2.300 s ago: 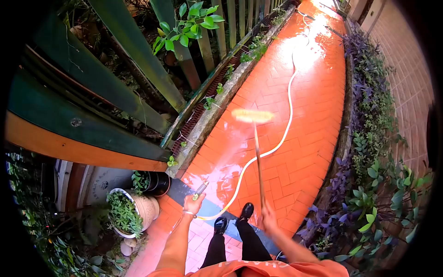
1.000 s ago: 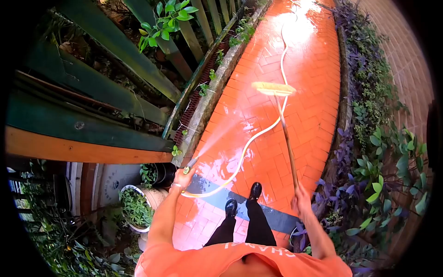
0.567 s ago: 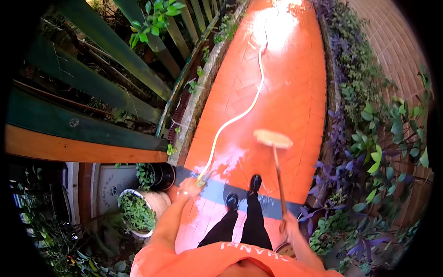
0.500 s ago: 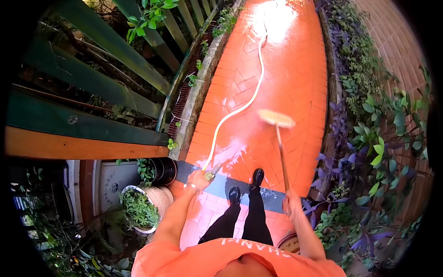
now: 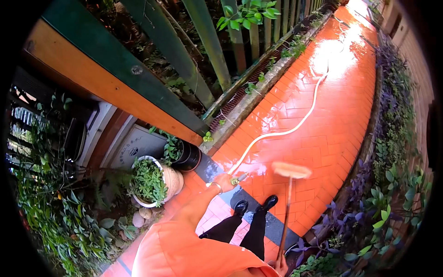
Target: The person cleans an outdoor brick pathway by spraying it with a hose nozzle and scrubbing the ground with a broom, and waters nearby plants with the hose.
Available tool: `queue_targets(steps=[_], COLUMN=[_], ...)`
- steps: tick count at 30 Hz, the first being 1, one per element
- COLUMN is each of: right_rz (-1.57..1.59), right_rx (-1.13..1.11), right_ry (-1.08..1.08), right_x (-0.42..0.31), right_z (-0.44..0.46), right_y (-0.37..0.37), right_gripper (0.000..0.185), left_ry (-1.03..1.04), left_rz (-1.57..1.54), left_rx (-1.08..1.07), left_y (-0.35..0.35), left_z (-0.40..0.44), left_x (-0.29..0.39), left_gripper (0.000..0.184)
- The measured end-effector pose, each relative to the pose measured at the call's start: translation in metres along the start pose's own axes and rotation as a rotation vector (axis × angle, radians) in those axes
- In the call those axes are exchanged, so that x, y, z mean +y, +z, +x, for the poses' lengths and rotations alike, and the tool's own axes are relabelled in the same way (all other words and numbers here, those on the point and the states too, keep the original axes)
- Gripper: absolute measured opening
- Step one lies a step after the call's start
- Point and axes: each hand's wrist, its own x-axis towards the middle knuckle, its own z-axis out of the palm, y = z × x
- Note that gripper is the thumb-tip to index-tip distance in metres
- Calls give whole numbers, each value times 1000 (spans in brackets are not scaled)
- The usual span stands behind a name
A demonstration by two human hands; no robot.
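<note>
The brush head (image 5: 291, 170) had come back closer to your shoes (image 5: 267, 203) since the previous frame. Your right hand (image 5: 279, 266), partly cut off by the picture's lower edge, was wrapped around the broom handle (image 5: 287, 217). Your left hand (image 5: 224, 181) was curled closed on the spray nozzle (image 5: 238, 179), above a dark grey band (image 5: 276, 231) crossing the path. A potted plant (image 5: 150, 181) stood left. Beyond, the hose (image 5: 277, 134) snaked over wet orange paving (image 5: 332, 138), between slatted fence (image 5: 210, 46) and purple-leaved plants (image 5: 362, 180), towards bright glare.
</note>
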Motion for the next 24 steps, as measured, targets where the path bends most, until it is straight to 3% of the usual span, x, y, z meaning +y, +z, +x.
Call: queue_targets(steps=[2,4,5,6,7,8,10,14,15,18,24], right_rz=[111,69,171,162,219,153,154,-153,-169,-146,11], right_rx=[-39,21,-4,46,5,-21,26,-6,-24,29,33], right_ry=[317,168,211,218,251,102,32,-104,-16,46,243], right_x=[-6,19,-43,-39,-82,-84,-116,-44,-50,-27,-39], right_z=[7,69,79,124,145,184,210,147,93,-17,-8], right_y=[16,24,52,59,76,80,82,15,4,-22,10], right_gripper=[17,15,15,20,17,13,12,33,41,37,34], left_ry=[7,95,80,66,61,68,8,27,44,51,48], left_rz=[30,48,54,50,46,54,26,-53,-58,-9,36], left_rx=[3,6,-16,-30,-31,-34,-20,-15,-24,-19,68], left_y=[5,2,16,29,35,38,43,7,1,-13,13], left_z=[0,-6,-7,2,13,16,19,8,7,4,24], left_x=[10,31,31,31,31,31,35,41,40,35,38], left_gripper=[36,36,36,36,35,35,34,35,35,34,34])
